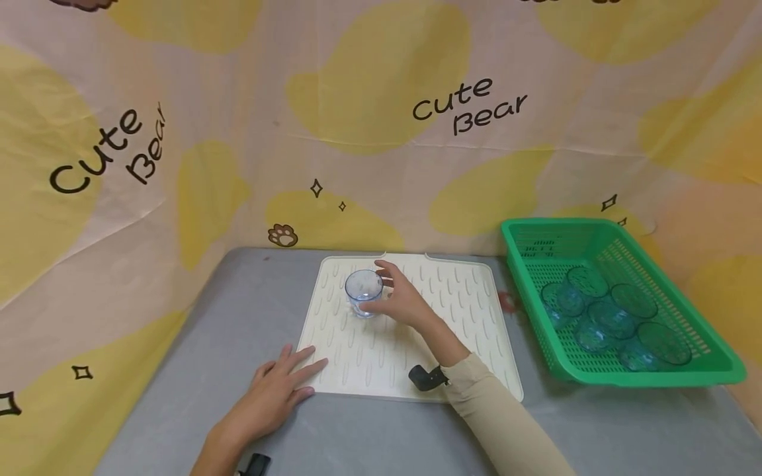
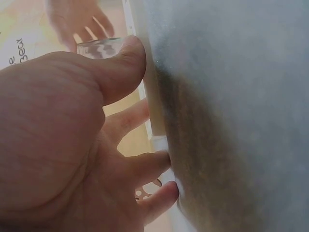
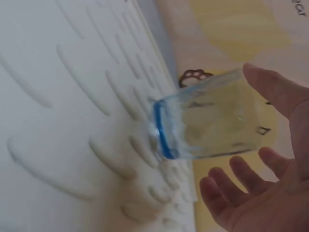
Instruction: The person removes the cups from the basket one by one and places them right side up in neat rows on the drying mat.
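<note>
A clear bluish drinking glass [image 1: 364, 292] stands upright on the cream ridged drying mat [image 1: 411, 350], left of its middle. My right hand [image 1: 400, 299] is spread beside the glass, thumb on the near side and fingers on the far side. In the right wrist view, the thumb tip meets the rim of the glass [image 3: 207, 118], while the relaxed fingers stay apart from its wall. My left hand [image 1: 276, 393] lies at the mat's front left corner, fingers spread, fingertips over its edge. The left wrist view shows that hand [image 2: 91, 125] close up, holding nothing.
To the right stands a green plastic basket [image 1: 562, 360] with several similar glasses [image 1: 634, 301] inside. A grey cloth [image 1: 250, 297] covers the table. A patterned yellow and pink curtain [image 1: 369, 132] hangs behind and at the left.
</note>
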Demonstrator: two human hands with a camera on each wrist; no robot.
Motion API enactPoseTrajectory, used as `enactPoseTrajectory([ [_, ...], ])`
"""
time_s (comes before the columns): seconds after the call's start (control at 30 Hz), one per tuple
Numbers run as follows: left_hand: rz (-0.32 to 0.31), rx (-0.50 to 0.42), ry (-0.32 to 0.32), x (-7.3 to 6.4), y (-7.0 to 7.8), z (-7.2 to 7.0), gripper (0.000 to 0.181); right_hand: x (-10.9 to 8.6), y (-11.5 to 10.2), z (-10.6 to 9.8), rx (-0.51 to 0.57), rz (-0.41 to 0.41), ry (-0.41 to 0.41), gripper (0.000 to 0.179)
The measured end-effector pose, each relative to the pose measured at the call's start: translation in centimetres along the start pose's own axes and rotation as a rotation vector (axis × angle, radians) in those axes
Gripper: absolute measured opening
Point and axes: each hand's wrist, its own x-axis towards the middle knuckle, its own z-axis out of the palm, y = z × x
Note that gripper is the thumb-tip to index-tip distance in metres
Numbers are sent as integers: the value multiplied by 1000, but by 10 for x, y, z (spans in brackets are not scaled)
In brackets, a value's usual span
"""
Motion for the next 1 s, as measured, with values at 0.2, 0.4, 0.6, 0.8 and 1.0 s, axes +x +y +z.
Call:
enactPoseTrajectory([
  [0.2, -16, -4, -13, 2, 1, 3, 51, -25, -6, -25, -17, -14, 36, 86],
  [0.4, -20, -10, -5, 3, 2, 3, 51, -64, -20, -53, -96, -93, 45, 76],
  [0.6, -12, -7, 11, 3, 0, 2, 52, -116, -32, -83, -196, -159, 68, 71],
  [0.8, -6, -6, 20, 2, -2, 5, 52, -152, -31, -118, -372, -123, 183, 71],
  [1.0, 11, -10, 31, 2, -4, 4, 53, -176, -18, -156, -427, -57, 285, 71],
])
